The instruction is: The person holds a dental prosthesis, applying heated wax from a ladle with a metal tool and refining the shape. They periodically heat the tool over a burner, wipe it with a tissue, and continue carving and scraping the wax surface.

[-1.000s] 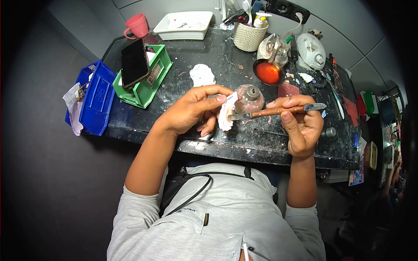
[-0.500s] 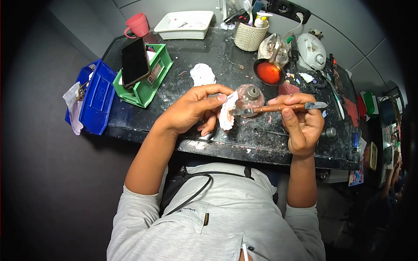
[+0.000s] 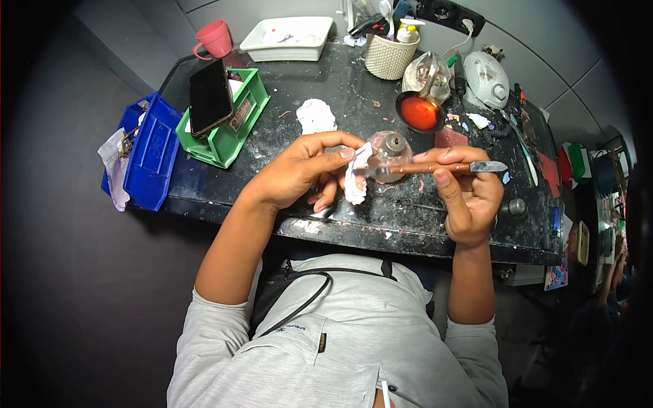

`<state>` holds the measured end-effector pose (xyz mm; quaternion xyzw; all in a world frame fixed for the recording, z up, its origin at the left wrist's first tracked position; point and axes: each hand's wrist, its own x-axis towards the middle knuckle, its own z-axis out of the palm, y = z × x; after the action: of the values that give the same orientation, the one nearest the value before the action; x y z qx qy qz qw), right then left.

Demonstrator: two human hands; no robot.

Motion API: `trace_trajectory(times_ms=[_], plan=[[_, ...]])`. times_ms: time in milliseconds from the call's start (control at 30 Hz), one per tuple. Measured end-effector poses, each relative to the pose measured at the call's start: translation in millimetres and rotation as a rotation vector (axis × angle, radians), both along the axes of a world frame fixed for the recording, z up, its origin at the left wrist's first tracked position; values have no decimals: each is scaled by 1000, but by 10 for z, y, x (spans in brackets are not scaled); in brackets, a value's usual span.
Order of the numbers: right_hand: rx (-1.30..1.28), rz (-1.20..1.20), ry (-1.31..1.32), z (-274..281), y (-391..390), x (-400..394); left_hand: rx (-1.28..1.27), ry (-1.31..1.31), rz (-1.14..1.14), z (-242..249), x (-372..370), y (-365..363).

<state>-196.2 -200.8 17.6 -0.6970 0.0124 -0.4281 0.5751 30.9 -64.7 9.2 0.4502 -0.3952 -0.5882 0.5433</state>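
My left hand (image 3: 307, 165) grips a white plaster dental cast (image 3: 354, 187) by its upper edge, with some pink on the face turned right. In my right hand (image 3: 469, 194) is a wax knife (image 3: 439, 167) with a brown wooden handle, held level between thumb and fingers. Its left end, blurred, reaches the pink side of the cast; the other metal blade points right. Just behind the knife stands a glass spirit lamp (image 3: 394, 144) with a metal wick holder. Further back, a ladle (image 3: 419, 114) holds red liquid. Another white plaster piece (image 3: 317, 116) lies beyond my left hand.
At left are a green bin (image 3: 228, 146) with a phone (image 3: 210, 100) on it and a blue bin (image 3: 146, 160). A pink mug (image 3: 215, 39), white tray (image 3: 288, 39) and woven basket (image 3: 390, 57) line the back. Pink wax sheet (image 3: 450, 139) and tools lie right.
My right hand and the wax knife have shifted very slightly left and down, and the knife's left end is now smeared by motion. My left hand and the cast stay nearly still.
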Motion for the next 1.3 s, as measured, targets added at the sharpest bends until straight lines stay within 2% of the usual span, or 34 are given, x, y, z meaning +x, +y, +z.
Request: trace_trajectory(times_ms=[567, 667, 767, 867, 933, 1067, 1167, 1233, 1300], plan=[[-17, 20, 11, 2, -18, -16, 6, 18, 0, -29, 15, -3], [51, -31, 12, 30, 4, -8, 4, 8, 8, -40, 14, -1], [57, 29, 27, 29, -10, -26, -2, 11, -6, -41, 12, -2], [89, -48, 79, 26, -34, -28, -4, 14, -6, -55, 13, -4], [98, 34, 69, 28, -41, -36, -7, 20, -3, -61, 14, -1], [125, 36, 89, 42, -36, -21, -4, 12, 1, -33, 6, 3], [123, -54, 114, 46, -42, -14, -5, 8, -22, -28, 11, 3], [96, 48, 93, 54, -35, -33, -4, 11, -2, -33, 2, 1], [108, 23, 82, 47, -24, -17, 0, 11, 8, -47, 1, 0]])
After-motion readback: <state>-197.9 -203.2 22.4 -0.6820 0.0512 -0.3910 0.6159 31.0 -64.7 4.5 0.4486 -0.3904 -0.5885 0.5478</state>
